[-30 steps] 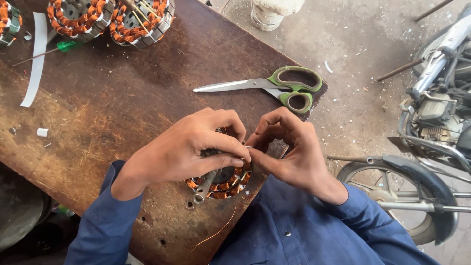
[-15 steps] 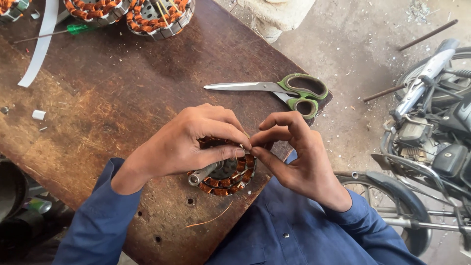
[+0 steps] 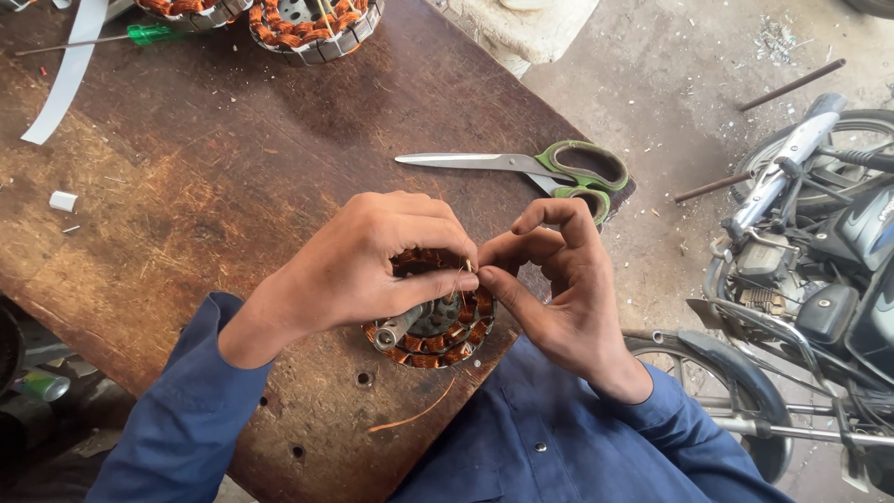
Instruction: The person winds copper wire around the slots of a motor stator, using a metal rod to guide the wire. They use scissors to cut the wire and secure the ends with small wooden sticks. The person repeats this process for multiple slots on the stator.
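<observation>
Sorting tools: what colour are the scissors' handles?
Green, on the scissors lying on the table; head view.

Dark blue long sleeves; blue shirt front, small round buttons, possibly snaps.

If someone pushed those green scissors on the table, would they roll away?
Probably not. The scissors lie flat on the wooden table, blades shut, so they would likely slide or spin, not roll. The metal blades look stiff. The handles sit near the table's edge, so a hard push that way might knock them off.

Copper-orange windings ring the grey stator (image 3: pixel 438 331) — green-handled scissors (image 3: pixel 549 172), brown worn table (image 3: pixel 233 186), blue sleeves (image 3: pixel 186 419).
</observation>
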